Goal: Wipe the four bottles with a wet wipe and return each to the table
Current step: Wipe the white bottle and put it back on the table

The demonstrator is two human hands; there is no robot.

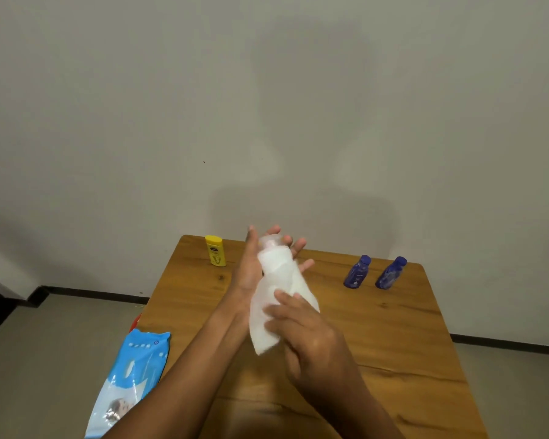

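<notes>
A: What is found nearest on the wooden brown surface (377,359)?

B: A soft blue-and-white plastic pack of wet wipes (130,375) is laid at the near left corner, partly overhanging the edge, presumably so that a sheet can be drawn without reaching across.

A: And above the middle?

B: A pale white plastic bottle (273,251) is held clear of the surface, tilted with its cap away. It is almost wholly wrapped in a white wet wipe (276,299). The right hand (311,337) is closed over the lower part, its fingers (286,299) curled and pressed onto the cloth, which suggests the wipe is being rubbed along the body. The left hand (254,267) is set against the far end, its fingers (295,245) spread and nearly straight behind the neck, seemingly as a brace. How much of the weight is carried there cannot be told.

A: Farther back?

B: A small yellow plastic bottle (215,250) is stood upright at the far left. Two dark blue plastic bottles (357,271) are stood just beside each other at the far right, well apart from the yellow one. Whether any has been wiped cannot be told.
</notes>
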